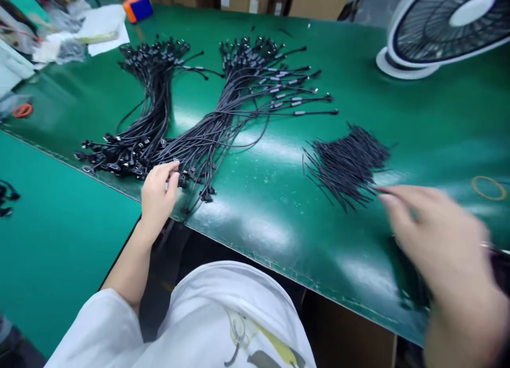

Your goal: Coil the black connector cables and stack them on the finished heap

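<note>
My left hand (158,194) rests at the near edge of the green table (279,198), fingers curled and pinching at the plug ends of a bundle of black cables (223,118). A second cable bundle (147,108) lies just left of it. My right hand (434,240) is blurred by motion, its fingers stretched toward a pile of short black ties (346,163) and touching its near edge; whether it holds anything does not show.
A white fan (442,28) stands at the back right. A rubber band (488,187) lies at the right. Papers and bags (79,33) and a blue-orange tape roll (137,7) sit at the back left. A second green table (59,240) adjoins on the left.
</note>
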### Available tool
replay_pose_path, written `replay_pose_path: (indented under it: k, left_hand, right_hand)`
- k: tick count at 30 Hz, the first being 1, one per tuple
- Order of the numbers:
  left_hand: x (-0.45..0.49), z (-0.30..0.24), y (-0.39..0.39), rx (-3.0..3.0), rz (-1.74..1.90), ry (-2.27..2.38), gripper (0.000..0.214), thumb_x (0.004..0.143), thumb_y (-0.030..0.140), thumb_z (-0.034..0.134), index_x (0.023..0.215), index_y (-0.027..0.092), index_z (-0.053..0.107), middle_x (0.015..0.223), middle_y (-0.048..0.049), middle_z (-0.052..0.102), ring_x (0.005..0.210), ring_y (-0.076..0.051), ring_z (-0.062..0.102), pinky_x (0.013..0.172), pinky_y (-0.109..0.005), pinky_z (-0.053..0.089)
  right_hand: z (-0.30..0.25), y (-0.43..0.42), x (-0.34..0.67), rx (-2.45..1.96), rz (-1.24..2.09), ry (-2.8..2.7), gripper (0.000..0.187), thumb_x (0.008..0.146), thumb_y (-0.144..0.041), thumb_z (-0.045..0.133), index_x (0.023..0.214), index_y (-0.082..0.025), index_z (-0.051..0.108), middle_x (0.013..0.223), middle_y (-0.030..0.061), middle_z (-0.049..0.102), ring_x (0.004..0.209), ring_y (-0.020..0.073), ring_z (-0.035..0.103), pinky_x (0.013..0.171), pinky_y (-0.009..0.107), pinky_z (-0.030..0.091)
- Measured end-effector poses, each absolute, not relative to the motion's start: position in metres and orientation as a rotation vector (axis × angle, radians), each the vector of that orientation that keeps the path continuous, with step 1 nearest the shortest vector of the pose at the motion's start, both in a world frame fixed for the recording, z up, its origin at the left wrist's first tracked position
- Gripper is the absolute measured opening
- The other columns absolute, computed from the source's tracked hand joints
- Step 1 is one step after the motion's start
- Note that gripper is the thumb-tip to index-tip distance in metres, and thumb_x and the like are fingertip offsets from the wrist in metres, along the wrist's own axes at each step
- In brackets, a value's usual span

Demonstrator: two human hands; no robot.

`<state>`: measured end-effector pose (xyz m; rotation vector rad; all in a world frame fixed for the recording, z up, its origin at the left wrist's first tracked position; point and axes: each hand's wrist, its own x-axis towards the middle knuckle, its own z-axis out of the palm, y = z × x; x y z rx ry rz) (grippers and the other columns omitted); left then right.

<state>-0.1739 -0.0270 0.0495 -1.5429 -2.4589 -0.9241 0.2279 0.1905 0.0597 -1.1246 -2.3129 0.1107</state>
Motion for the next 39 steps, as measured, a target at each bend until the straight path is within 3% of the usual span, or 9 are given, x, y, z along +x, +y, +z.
replay_pose_path:
  k: [5, 9, 15, 19, 27, 30, 34, 37, 39]
  left_hand:
    - [-0.235, 0.045, -0.004, -1.506, -0.492, -2.507, 0.038, 0.096, 0.03, 0.04, 0.126, 0.015, 0.058, 0.125, -0.0163, 0.062, 0.115, -0.031, 0.054, 0.098, -0.045, 0.04]
    - [-0.266, 0.038, 0.019, -1.562, -0.115, -2.601, 0.033, 0.094, 0.028, 0.043, 0.114, 0.012, 0.064, 0.11, -0.0206, 0.066, 0.105, -0.037, 0.056, 0.086, -0.049, 0.04]
    - [-0.266, 0.039, 0.021, -1.671, -0.165, -2.497, 0.021, 0.093, 0.026, 0.044, 0.095, 0.019, 0.064, 0.095, -0.0127, 0.066, 0.092, -0.031, 0.058, 0.079, -0.042, 0.04]
    - [-0.265, 0.033, 0.016, -1.744, -0.18, -2.43, 0.021, 0.094, 0.025, 0.043, 0.096, 0.02, 0.063, 0.096, -0.0114, 0.066, 0.09, -0.03, 0.057, 0.076, -0.042, 0.041]
    - [-0.237, 0.06, 0.017, -1.94, -0.713, -2.305, 0.015, 0.093, 0.018, 0.043, 0.089, 0.02, 0.057, 0.107, -0.0099, 0.062, 0.1, -0.025, 0.057, 0.088, -0.038, 0.047]
    - [-0.223, 0.065, 0.019, -1.934, -0.829, -2.426, 0.016, 0.094, 0.02, 0.039, 0.095, 0.02, 0.055, 0.102, -0.0084, 0.064, 0.09, -0.021, 0.063, 0.079, -0.033, 0.048]
    - [-0.213, 0.064, 0.016, -1.897, -1.076, -2.556, 0.019, 0.095, 0.025, 0.039, 0.106, 0.02, 0.054, 0.076, -0.0007, 0.064, 0.065, -0.016, 0.061, 0.067, -0.029, 0.047]
    - [-0.202, 0.077, 0.005, -1.905, -1.458, -2.392, 0.02, 0.096, 0.028, 0.043, 0.108, 0.019, 0.057, 0.072, 0.0013, 0.062, 0.057, -0.011, 0.056, 0.06, -0.024, 0.045]
    - [-0.192, 0.094, -0.004, -1.84, -1.704, -2.324, 0.021, 0.096, 0.029, 0.046, 0.108, 0.019, 0.059, 0.07, 0.0024, 0.06, 0.05, -0.008, 0.049, 0.052, -0.021, 0.041]
  right_hand:
    - [0.045, 0.191, 0.084, -0.658, 0.503, -2.788, 0.031, 0.096, -0.033, 0.043, 0.102, -0.021, 0.071, 0.107, 0.0093, 0.07, 0.095, 0.0244, 0.067, 0.083, 0.039, 0.053]
    - [0.049, 0.199, -0.017, -0.518, 0.584, -2.854, 0.027, 0.096, -0.024, 0.045, 0.106, -0.018, 0.07, 0.109, 0.0085, 0.068, 0.101, 0.0211, 0.063, 0.09, 0.035, 0.049]
    - [0.044, 0.255, -0.103, -0.822, 0.177, -2.792, 0.037, 0.096, -0.023, 0.046, 0.13, -0.012, 0.056, 0.125, 0.015, 0.059, 0.108, 0.0234, 0.056, 0.086, 0.034, 0.043]
    - [0.032, 0.29, -0.119, -0.907, 0.011, -2.898, 0.026, 0.093, -0.02, 0.049, 0.107, -0.008, 0.068, 0.107, 0.0171, 0.065, 0.096, 0.0239, 0.056, 0.082, 0.034, 0.039]
    - [0.094, 0.297, -0.105, -0.688, -0.048, -2.815, 0.034, 0.098, -0.024, 0.04, 0.113, -0.016, 0.07, 0.115, 0.0103, 0.066, 0.1, 0.0235, 0.058, 0.079, 0.033, 0.041]
    - [0.107, 0.297, -0.1, -0.715, -0.003, -2.761, 0.036, 0.098, -0.023, 0.038, 0.115, -0.016, 0.069, 0.114, 0.0092, 0.067, 0.103, 0.0239, 0.059, 0.083, 0.034, 0.043]
    - [0.096, 0.282, -0.089, -0.802, 0.09, -2.718, 0.036, 0.096, -0.02, 0.042, 0.125, -0.013, 0.063, 0.127, 0.0141, 0.06, 0.113, 0.0274, 0.056, 0.091, 0.04, 0.045]
    - [0.081, 0.248, -0.072, -0.434, 0.226, -2.759, 0.041, 0.094, -0.016, 0.045, 0.133, -0.01, 0.054, 0.139, 0.0176, 0.05, 0.123, 0.0256, 0.05, 0.101, 0.041, 0.042]
    - [0.072, 0.226, -0.059, -0.077, 0.347, -2.779, 0.035, 0.097, -0.02, 0.043, 0.127, -0.012, 0.058, 0.13, 0.0152, 0.057, 0.118, 0.0216, 0.051, 0.101, 0.039, 0.041]
